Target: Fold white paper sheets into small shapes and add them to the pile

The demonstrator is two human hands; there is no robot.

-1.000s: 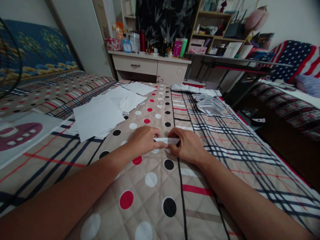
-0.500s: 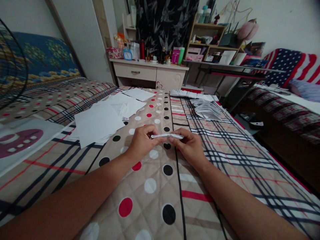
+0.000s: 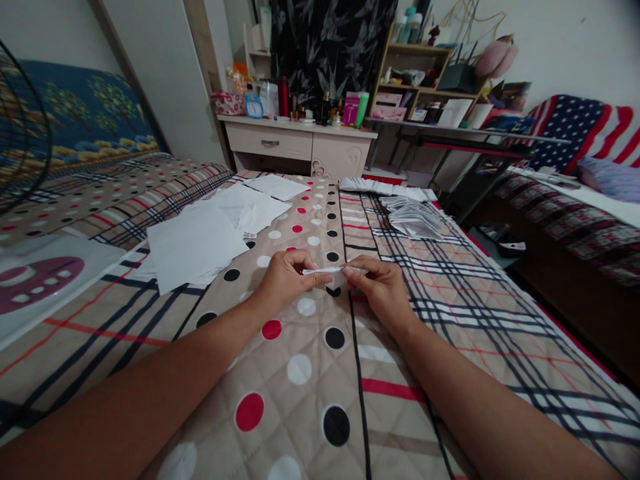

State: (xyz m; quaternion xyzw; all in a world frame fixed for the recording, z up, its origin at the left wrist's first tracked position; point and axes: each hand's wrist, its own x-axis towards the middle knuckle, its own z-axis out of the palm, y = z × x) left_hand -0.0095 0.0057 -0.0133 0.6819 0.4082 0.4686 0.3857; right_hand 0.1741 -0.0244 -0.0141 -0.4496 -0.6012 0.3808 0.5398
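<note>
A narrow folded strip of white paper is stretched between my two hands, just above the dotted bedspread. My left hand pinches its left end between thumb and fingers. At the other end my right hand grips it, with the thumb on the near side. Both hands partly cover the paper. Loose white sheets lie spread out to the left of my left hand. Beyond my right hand are a heap of folded papers and a long row of folded white paper.
The quilted bedspread has dots and plaid. On the left lies a plastic bag with a purple print. A white dresser crowded with bottles stands past the bed's far end. A shelf desk is at the back right.
My right thumb and fingers have shifted slightly along the paper, and a small part of it now hangs down between my hands. The view has moved very little.
</note>
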